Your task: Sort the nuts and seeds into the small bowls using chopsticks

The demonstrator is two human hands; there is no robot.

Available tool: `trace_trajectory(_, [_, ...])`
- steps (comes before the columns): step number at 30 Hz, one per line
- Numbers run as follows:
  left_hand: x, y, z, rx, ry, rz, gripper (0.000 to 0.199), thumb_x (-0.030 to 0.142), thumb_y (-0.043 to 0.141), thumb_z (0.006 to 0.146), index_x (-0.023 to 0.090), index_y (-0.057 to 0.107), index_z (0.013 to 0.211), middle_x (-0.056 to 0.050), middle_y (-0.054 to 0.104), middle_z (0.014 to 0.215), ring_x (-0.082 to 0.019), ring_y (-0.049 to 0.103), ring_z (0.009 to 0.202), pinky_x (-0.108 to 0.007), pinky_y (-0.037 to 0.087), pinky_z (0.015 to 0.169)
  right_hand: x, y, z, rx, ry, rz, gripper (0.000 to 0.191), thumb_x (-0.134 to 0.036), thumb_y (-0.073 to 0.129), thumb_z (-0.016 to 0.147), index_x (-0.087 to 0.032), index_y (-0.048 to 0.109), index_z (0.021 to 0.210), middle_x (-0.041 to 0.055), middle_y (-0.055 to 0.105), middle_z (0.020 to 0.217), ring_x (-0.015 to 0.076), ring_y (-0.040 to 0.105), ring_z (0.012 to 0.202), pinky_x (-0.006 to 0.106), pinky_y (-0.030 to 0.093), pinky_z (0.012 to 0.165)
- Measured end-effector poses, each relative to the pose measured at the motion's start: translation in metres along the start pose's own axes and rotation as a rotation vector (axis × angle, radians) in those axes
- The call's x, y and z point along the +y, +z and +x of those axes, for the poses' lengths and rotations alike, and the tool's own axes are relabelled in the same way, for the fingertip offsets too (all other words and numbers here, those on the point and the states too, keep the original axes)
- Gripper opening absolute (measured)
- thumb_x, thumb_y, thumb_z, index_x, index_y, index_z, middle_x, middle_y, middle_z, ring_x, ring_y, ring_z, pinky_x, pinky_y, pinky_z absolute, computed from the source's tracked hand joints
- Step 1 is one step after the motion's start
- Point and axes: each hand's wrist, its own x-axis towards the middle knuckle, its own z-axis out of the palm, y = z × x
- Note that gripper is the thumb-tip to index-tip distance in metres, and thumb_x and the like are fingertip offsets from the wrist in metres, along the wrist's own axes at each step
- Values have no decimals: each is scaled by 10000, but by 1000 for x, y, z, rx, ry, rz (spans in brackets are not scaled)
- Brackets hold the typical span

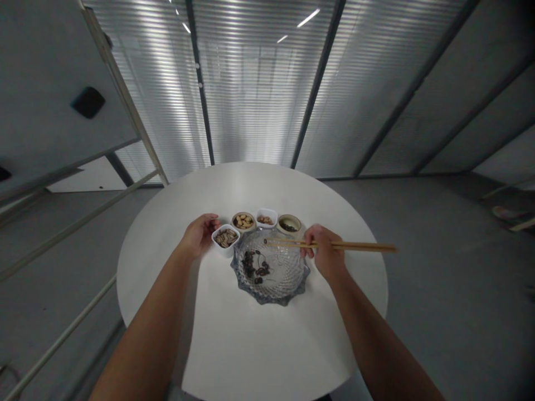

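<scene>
My right hand (324, 253) is closed around a pair of wooden chopsticks (363, 246), held level over a scalloped clear glass bowl (288, 275). At the chopstick tips is a small dark piece (265, 241), too small to name. Dark red-brown pieces, perhaps dried dates or seeds (261, 272), lie in the glass bowl's left part. Beside a white square dish (226, 252) of striped sunflower seeds (225, 238), my left hand (199, 235) rests with loosely bent fingers at the rim. Nothing shows in it; whether it touches the dish is unclear.
Behind the glass bowl stand a round dish of tan nuts (243, 221), a white square dish of brownish nuts (264, 220) and a round beige dish (289, 219) with small dark pieces. All sit on a round white table (259, 340). A metal-framed rack (104, 184) is at left.
</scene>
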Motion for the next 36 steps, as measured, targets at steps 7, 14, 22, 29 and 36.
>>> trace_trajectory(7, [0, -2, 2, -15, 1, 3, 54, 144, 583, 761, 124, 602, 807, -45, 608, 647, -144, 582, 545, -254, 474, 526, -10, -16, 9, 273, -96, 91, 429, -383, 386, 944, -191, 503, 580, -50, 425, 378, 113, 475, 339, 247, 366, 388])
trace_trajectory(14, [0, -1, 1, -3, 8, 3, 61, 136, 581, 758, 125, 601, 815, -45, 605, 640, -144, 579, 538, -252, 469, 513, -11, -23, 13, 346, -160, 101, 405, -382, 424, 921, -181, 522, 584, -46, 432, 405, 106, 469, 347, 242, 357, 379])
trace_trajectory(22, [0, 0, 1, -1, -1, 17, 51, 133, 574, 755, 130, 596, 801, -43, 600, 642, -149, 578, 537, -261, 476, 511, -6, -10, 7, -31, 106, 248, 394, -424, 496, 879, -182, 531, 571, -50, 421, 387, 96, 434, 343, 229, 345, 385])
trace_trajectory(29, [1, 0, -1, 2, -5, 19, 53, 143, 580, 755, 131, 597, 804, -43, 603, 650, -148, 579, 541, -259, 479, 513, -1, -6, 3, -196, 228, 166, 416, -461, 538, 848, -173, 540, 547, -40, 447, 373, 93, 424, 325, 220, 306, 354])
trace_trajectory(36, [0, -1, 0, 0, -8, 12, 64, 136, 593, 745, 126, 599, 808, -44, 607, 649, -143, 580, 539, -251, 476, 512, 2, -6, 3, -217, 223, 120, 415, -457, 528, 858, -175, 537, 553, -47, 438, 371, 91, 407, 311, 222, 303, 345])
